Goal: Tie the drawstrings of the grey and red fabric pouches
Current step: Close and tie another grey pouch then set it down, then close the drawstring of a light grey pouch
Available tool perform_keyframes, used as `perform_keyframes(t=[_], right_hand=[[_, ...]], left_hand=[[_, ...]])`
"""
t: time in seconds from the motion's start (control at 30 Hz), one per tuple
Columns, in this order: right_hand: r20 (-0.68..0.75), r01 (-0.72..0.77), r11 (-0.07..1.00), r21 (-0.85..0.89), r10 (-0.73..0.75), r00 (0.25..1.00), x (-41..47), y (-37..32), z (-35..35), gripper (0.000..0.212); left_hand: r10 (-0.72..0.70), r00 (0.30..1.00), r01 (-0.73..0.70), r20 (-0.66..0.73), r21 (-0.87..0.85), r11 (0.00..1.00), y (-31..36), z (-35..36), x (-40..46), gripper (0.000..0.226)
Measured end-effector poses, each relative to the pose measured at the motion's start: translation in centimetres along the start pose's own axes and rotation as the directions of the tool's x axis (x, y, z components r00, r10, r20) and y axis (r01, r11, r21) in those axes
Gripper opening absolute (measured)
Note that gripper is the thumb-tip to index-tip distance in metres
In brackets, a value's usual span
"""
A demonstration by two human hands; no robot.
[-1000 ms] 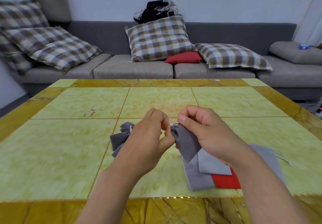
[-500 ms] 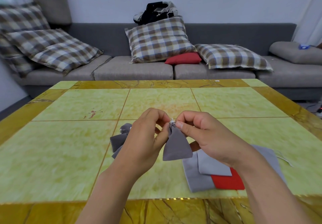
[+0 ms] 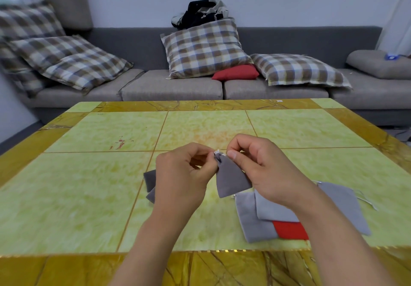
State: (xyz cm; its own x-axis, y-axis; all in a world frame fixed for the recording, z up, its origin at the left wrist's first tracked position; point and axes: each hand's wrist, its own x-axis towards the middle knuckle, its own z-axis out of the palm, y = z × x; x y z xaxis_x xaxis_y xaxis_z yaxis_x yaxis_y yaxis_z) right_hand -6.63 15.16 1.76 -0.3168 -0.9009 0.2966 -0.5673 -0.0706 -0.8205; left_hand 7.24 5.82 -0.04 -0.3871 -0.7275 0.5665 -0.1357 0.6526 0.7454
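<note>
A small grey pouch [image 3: 230,178] hangs above the table with its neck gathered shut. My left hand [image 3: 184,174] and my right hand [image 3: 258,163] both pinch the white drawstring [image 3: 217,152] at its top, fingertips nearly touching. Flat on the table to the right lies a pile of grey pouches [image 3: 251,221] with a red pouch [image 3: 289,230] under them, partly hidden by my right forearm. Behind my left hand lie dark grey pouches [image 3: 149,180], mostly covered.
The green and yellow tiled table [image 3: 100,185] has a gold border near me. A grey sofa [image 3: 173,85] with plaid cushions and a red cushion [image 3: 235,72] stands beyond the far edge. Loose white strings [image 3: 364,199] trail from the right pouch pile.
The grey pouch has been lifted off the pile and now hangs free. Both hands rose slightly and closed in on the drawstring at its neck.
</note>
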Motion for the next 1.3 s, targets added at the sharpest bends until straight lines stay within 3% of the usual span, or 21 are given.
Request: perform_keyframes(t=[0.07, 0.17, 0.3, 0.4, 0.5, 0.6, 0.67, 0.73, 0.8, 0.9, 1.0, 1.07, 1.13, 1.2, 1.27, 1.3], right_hand=[[-0.011, 0.017, 1.000, -0.005, -0.017, 1.000, 0.1, 0.0, 0.0, 0.021], [-0.003, -0.005, 0.997, 0.071, 0.005, 1.000, 0.1, 0.1, 0.1, 0.019], [-0.041, 0.004, 1.000, 0.010, -0.003, 0.999, 0.2, 0.4, 0.4, 0.021], [-0.039, -0.036, 0.991, 0.128, 0.041, 0.998, 0.4, 0.6, 0.4, 0.019], [0.069, -0.173, 0.941, 0.291, 0.160, 0.985, 0.2, 0.5, 0.7, 0.021], [0.137, -0.314, 0.910, 0.271, 0.286, 0.948, 0.2, 1.3, 1.2, 0.029], [0.018, -0.344, 0.929, 0.138, 0.345, 0.938, 0.5, 2.7, 0.7, 0.032], [-0.097, -0.319, 0.934, -0.160, 0.307, 0.947, 0.6, 4.4, -0.5, 0.025], [-0.067, -0.326, 0.880, -0.346, 0.323, 0.944, 0.2, 5.8, -1.5, 0.010], [0.049, -0.370, 0.750, -0.548, 0.470, 0.881, -0.3, 7.3, -1.9, 0.030], [-0.048, -0.408, 0.747, -0.526, 0.453, 0.890, -0.4, 7.4, -2.6, 0.052], [-0.141, -0.439, 0.763, -0.475, 0.426, 0.894, -0.4, 7.3, -3.6, 0.056], [-0.162, -0.481, 0.722, -0.498, 0.467, 0.869, -0.6, 7.7, -4.5, 0.051], [-0.119, -0.512, 0.662, -0.548, 0.544, 0.831, -0.9, 8.4, -4.8, 0.043], [-0.103, -0.507, 0.660, -0.555, 0.551, 0.828, -1.0, 8.9, -4.6, 0.030], [-0.109, -0.493, 0.676, -0.548, 0.527, 0.843, -0.9, 9.0, -4.4, 0.024]], left_hand=[[-0.100, 0.995, 0.098, -0.013, -0.091, 0.991, 0.3, 0.4, -0.1, 0.012], [-0.115, 0.993, 0.112, -0.035, -0.080, 0.991, 0.4, 0.7, -0.2, 0.009], [0.091, 0.995, -0.084, -0.049, 0.133, 0.987, 0.1, 0.6, -0.2, 0.007], [0.223, 0.975, -0.215, -0.004, 0.250, 0.944, -0.7, 0.2, 0.2, 0.007], [0.137, 0.984, -0.155, 0.112, 0.169, 0.973, -1.7, 0.0, 0.5, 0.009], [0.009, 0.978, -0.060, 0.209, 0.239, 0.969, -3.2, 0.0, 0.3, 0.010], [-0.071, 0.976, -0.012, 0.206, 0.374, 0.927, -4.3, -0.3, 0.2, 0.011], [-0.156, 0.977, 0.058, 0.144, 0.527, 0.848, -5.5, -1.1, 0.4, 0.014], [-0.261, 0.964, 0.173, 0.050, 0.628, 0.758, -6.5, -2.2, 0.6, 0.016], [-0.394, 0.918, 0.313, -0.039, 0.681, 0.662, -7.8, -2.7, 0.7, 0.018], [-0.483, 0.874, 0.377, -0.055, 0.704, 0.602, -8.0, -2.4, 0.9, 0.018], [-0.457, 0.887, 0.358, -0.072, 0.732, 0.579, -7.5, -2.4, 1.0, 0.021], [-0.342, 0.935, 0.311, -0.098, 0.689, 0.655, -6.3, -2.0, 1.0, 0.027], [-0.194, 0.980, 0.185, -0.044, 0.555, 0.811, -4.8, -0.8, 0.6, 0.028], [-0.158, 0.971, 0.063, 0.178, 0.449, 0.891, -3.8, 1.5, -0.3, 0.025], [-0.192, 0.930, 0.038, 0.315, 0.437, 0.899, -3.6, 2.6, -1.0, 0.030]])
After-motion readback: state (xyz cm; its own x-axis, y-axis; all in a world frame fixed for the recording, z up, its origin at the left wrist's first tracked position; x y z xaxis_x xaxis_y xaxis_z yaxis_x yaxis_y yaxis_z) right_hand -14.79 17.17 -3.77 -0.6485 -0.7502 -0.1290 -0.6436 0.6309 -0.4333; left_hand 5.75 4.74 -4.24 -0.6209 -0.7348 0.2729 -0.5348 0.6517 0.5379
